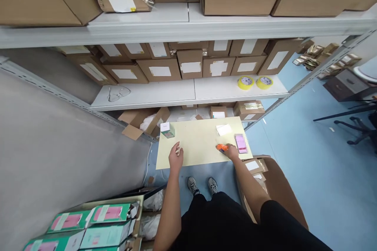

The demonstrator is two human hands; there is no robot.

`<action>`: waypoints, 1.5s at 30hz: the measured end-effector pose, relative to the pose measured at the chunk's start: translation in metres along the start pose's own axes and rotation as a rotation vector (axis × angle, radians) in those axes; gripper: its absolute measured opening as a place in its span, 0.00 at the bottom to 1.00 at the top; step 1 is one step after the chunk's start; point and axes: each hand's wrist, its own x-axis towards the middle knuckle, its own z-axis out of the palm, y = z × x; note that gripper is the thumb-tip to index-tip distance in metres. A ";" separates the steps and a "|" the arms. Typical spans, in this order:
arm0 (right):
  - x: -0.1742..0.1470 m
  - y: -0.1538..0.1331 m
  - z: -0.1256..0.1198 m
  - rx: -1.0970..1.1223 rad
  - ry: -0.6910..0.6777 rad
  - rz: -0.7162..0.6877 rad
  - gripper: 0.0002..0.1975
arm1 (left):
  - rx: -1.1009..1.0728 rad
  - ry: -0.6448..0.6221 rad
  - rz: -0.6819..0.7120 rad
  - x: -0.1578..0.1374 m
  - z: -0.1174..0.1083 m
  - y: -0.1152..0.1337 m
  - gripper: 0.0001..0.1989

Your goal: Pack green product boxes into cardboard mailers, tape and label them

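Over the front left of a pale yellow board is my left hand, open and holding nothing, its fingers loosely curved and apart. A small white and green box stands just beyond it at the board's left corner. My right hand is closed on an orange tool with a dark part, low over the board's right side; its exact kind is too small to tell. Close to the right hand lies a phone with a pink and purple screen. Behind it are some white papers.
A shelf beyond the board carries labelled cartons, eyeglasses and two yellow tape rolls. An open carton sits behind the board's left. A large cardboard box holds packages at right. Green and pink boxes fill the lower left.
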 end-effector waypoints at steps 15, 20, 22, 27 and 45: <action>-0.013 -0.109 -0.024 0.723 -0.131 -0.388 0.36 | 0.043 0.057 -0.033 -0.093 -0.015 -0.008 0.24; -0.051 -0.169 -0.019 0.698 -0.245 -0.596 0.31 | -0.004 0.260 -0.062 -0.135 -0.058 -0.009 0.25; -0.071 -0.191 -0.015 0.674 -0.287 -0.666 0.29 | -0.011 0.323 -0.069 -0.153 -0.074 -0.009 0.25; -0.139 -0.247 0.010 0.641 -0.385 -0.821 0.31 | -0.020 0.470 -0.087 -0.209 -0.128 -0.022 0.26; -0.557 -0.348 0.182 0.430 -0.855 -1.369 0.30 | -0.250 1.176 -0.155 -0.568 -0.347 -0.144 0.26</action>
